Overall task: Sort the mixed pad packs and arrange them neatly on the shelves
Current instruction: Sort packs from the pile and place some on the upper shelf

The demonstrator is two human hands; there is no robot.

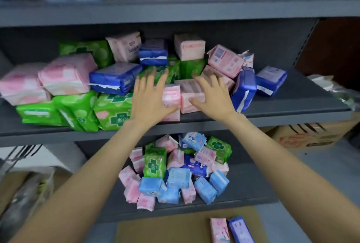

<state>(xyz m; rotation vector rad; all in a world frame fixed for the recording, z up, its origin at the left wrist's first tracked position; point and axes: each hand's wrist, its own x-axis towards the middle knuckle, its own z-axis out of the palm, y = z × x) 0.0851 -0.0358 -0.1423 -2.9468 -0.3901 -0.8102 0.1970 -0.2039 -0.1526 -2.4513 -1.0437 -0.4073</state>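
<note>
1. Pink small pad packs and sit side by side at the front centre of the grey middle shelf.
2. My left hand lies on the left pack, fingers spread and straight, thumb against its lower side; this grip is loose, not closed round the pack.
3. My right hand lies on the right pack, fingers spread, thumb against its front face; grip likewise loose.
4. Green, blue and pink packs lie mixed around both hands.
5. Lower shelf carries a heap of smaller mixed packs.
</note>
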